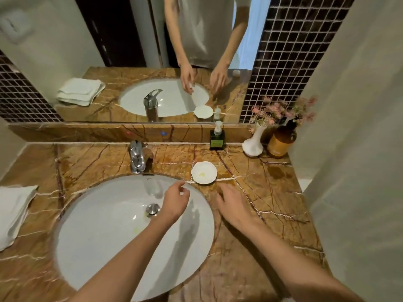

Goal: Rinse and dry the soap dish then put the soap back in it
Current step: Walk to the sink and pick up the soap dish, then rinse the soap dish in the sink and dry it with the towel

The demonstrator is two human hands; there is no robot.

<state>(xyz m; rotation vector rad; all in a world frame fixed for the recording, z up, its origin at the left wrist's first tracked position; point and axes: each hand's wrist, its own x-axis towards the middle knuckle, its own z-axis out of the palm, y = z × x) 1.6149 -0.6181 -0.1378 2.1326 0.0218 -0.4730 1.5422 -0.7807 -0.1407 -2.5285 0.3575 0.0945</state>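
The white scalloped soap dish sits on the brown marble counter just right of the tap, with only a yellowish smear in it. No soap shows on the counter itself. My left hand hovers over the right side of the basin, a little short of the dish, its fingers loosely curled with nothing visible in them. Flat and spread, my right hand is low over the counter just below and right of the dish, not touching it.
The chrome tap stands behind the basin. A folded white towel lies at the left edge. A green pump bottle, a white vase of pink flowers and an amber bottle stand at the back right. The mirror shows a small pale round thing near the counter's front right.
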